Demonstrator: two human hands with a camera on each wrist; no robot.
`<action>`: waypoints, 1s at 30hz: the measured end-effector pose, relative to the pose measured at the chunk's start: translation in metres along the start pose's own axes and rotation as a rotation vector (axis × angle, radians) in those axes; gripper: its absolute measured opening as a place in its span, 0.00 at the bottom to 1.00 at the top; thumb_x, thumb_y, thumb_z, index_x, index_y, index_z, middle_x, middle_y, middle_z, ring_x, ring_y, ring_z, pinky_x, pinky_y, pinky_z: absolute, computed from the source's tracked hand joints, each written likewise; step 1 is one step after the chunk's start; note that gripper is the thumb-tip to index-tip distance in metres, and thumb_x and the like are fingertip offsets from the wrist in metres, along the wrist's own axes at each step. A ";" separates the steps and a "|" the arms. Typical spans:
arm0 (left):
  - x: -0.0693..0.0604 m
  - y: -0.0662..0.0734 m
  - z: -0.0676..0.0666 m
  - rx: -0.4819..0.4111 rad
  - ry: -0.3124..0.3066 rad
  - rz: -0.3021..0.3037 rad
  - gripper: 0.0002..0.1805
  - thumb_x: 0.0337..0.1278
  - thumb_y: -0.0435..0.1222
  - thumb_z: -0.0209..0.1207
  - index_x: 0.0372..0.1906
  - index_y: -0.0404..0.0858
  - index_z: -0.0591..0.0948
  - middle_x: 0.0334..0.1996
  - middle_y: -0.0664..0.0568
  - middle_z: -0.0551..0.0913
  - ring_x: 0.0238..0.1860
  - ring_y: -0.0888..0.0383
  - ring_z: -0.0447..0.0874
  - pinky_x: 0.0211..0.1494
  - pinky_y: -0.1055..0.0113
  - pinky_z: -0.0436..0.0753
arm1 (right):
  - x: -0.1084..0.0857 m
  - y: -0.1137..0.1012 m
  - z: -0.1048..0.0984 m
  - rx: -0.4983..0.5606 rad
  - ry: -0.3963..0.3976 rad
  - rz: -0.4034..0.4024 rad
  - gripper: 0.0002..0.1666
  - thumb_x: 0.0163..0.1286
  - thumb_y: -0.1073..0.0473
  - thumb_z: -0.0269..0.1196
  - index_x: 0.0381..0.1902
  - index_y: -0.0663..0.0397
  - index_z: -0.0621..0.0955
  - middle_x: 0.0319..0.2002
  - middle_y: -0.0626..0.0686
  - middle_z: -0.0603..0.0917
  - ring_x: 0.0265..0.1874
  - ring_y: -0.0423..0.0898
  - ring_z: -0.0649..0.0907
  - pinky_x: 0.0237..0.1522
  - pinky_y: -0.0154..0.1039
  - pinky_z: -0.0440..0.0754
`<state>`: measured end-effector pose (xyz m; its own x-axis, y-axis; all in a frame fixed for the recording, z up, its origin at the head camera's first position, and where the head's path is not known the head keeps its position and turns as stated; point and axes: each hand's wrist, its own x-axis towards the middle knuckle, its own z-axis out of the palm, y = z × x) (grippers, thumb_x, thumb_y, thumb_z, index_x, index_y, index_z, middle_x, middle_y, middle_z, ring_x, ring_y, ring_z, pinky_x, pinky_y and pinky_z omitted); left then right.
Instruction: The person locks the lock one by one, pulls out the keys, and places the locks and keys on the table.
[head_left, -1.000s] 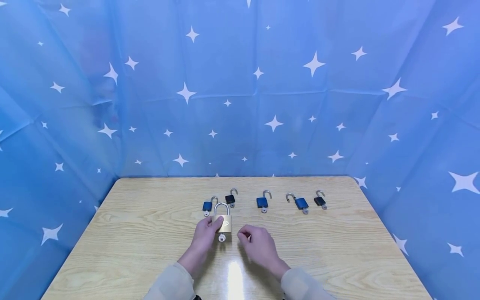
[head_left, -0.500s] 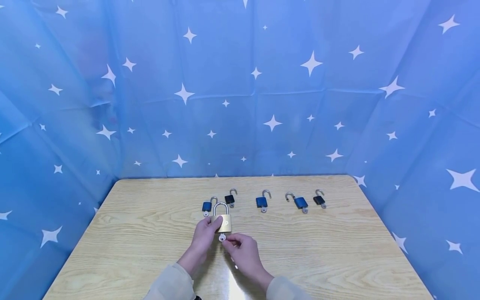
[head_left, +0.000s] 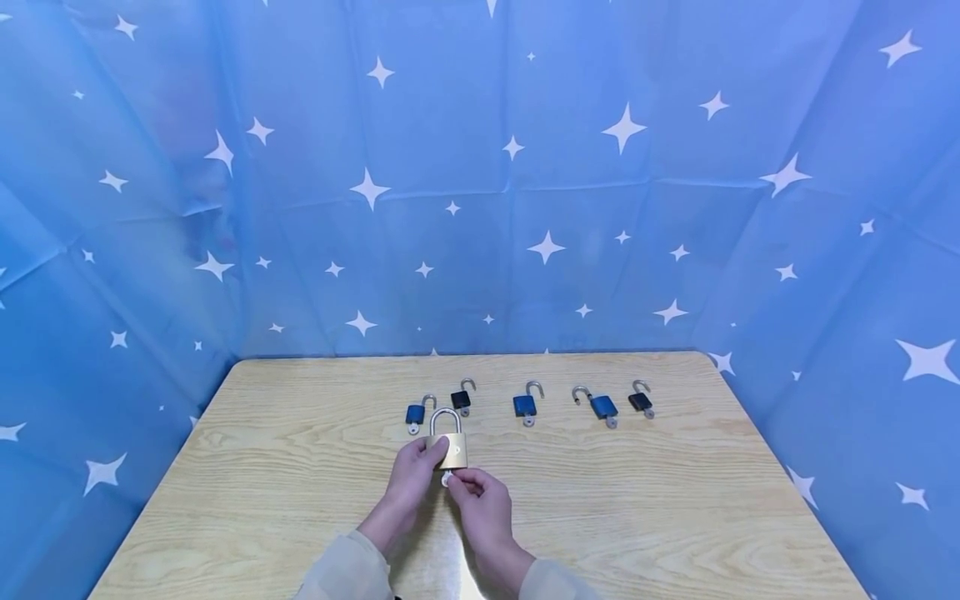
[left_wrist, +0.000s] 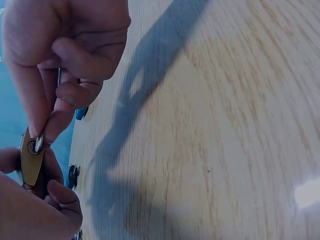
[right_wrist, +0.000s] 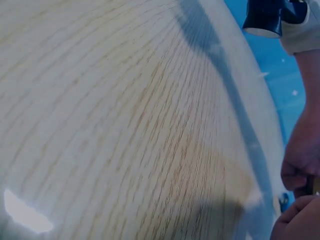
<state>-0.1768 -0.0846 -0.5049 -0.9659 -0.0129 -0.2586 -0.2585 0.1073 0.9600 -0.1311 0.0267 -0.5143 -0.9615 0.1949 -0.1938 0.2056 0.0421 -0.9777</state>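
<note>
Over the table, my left hand [head_left: 412, 477] grips the left side of a large brass padlock [head_left: 456, 452], thumb across its front. The padlock is upright and both legs of its steel shackle [head_left: 446, 412] run down to the body. A key [head_left: 447, 479] sticks out of the padlock's underside, and my right hand [head_left: 486, 508] pinches its head between thumb and fingertips. The left wrist view shows the keyway end of the padlock [left_wrist: 33, 165] and the key [left_wrist: 38, 144] in it. At the right wrist view's edge, the fingers mostly hide the padlock.
Behind the hands, several smaller padlocks lie in a loose row with swung-out shackles and keys in them: blue ones [head_left: 415, 413], [head_left: 525, 406], [head_left: 603, 407] and black ones [head_left: 461, 400], [head_left: 641, 402]. A blue star-patterned curtain [head_left: 480, 250] surrounds the wooden table [head_left: 675, 508].
My right hand has moved left from beside the padlock to the key and now pinches it. My left hand keeps its hold on the padlock, nearly still.
</note>
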 end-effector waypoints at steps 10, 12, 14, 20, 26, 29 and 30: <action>0.002 -0.002 0.000 0.011 -0.013 0.009 0.26 0.69 0.49 0.53 0.53 0.28 0.77 0.49 0.39 0.81 0.53 0.51 0.75 0.63 0.52 0.68 | -0.002 0.000 0.003 0.010 0.026 0.027 0.10 0.61 0.60 0.68 0.39 0.59 0.84 0.31 0.51 0.84 0.30 0.39 0.79 0.32 0.29 0.77; 0.002 -0.002 0.000 0.014 -0.014 0.005 0.25 0.69 0.49 0.53 0.52 0.28 0.77 0.48 0.40 0.82 0.51 0.52 0.75 0.60 0.57 0.68 | -0.002 0.001 0.003 0.001 0.031 0.018 0.09 0.61 0.60 0.68 0.38 0.59 0.84 0.31 0.51 0.84 0.30 0.40 0.79 0.32 0.29 0.77; 0.002 -0.002 -0.001 0.018 -0.016 0.004 0.25 0.69 0.48 0.53 0.51 0.28 0.78 0.47 0.40 0.82 0.50 0.53 0.75 0.56 0.61 0.68 | -0.003 0.002 0.004 0.001 0.035 0.011 0.09 0.61 0.60 0.68 0.38 0.59 0.84 0.31 0.52 0.84 0.29 0.40 0.79 0.31 0.29 0.76; 0.001 -0.002 -0.004 0.017 -0.019 0.009 0.24 0.67 0.48 0.56 0.48 0.28 0.79 0.39 0.45 0.82 0.40 0.55 0.74 0.46 0.65 0.70 | -0.005 0.003 0.006 0.000 0.034 0.010 0.09 0.61 0.61 0.67 0.37 0.59 0.84 0.30 0.52 0.84 0.29 0.40 0.79 0.31 0.29 0.76; 0.001 -0.001 -0.006 0.009 0.007 -0.010 0.22 0.64 0.48 0.59 0.47 0.32 0.82 0.33 0.52 0.81 0.33 0.59 0.71 0.37 0.66 0.71 | -0.004 0.005 0.004 0.005 0.022 0.013 0.08 0.61 0.61 0.67 0.37 0.60 0.83 0.29 0.52 0.84 0.29 0.40 0.79 0.31 0.29 0.75; 0.003 -0.004 -0.007 0.005 0.009 -0.018 0.20 0.64 0.46 0.59 0.45 0.31 0.82 0.32 0.54 0.80 0.33 0.59 0.71 0.37 0.67 0.71 | -0.004 0.006 0.003 0.006 0.009 0.018 0.09 0.60 0.62 0.66 0.37 0.61 0.83 0.29 0.52 0.83 0.28 0.41 0.78 0.31 0.30 0.74; 0.003 -0.004 -0.007 0.007 0.007 -0.018 0.20 0.65 0.45 0.58 0.44 0.30 0.82 0.31 0.54 0.80 0.33 0.59 0.71 0.37 0.67 0.70 | -0.004 0.006 0.003 0.002 0.004 0.019 0.09 0.60 0.62 0.66 0.37 0.61 0.82 0.29 0.52 0.83 0.28 0.41 0.78 0.31 0.30 0.74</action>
<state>-0.1789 -0.0925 -0.5092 -0.9613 -0.0216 -0.2747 -0.2754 0.1140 0.9546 -0.1266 0.0229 -0.5192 -0.9566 0.1998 -0.2120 0.2234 0.0359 -0.9741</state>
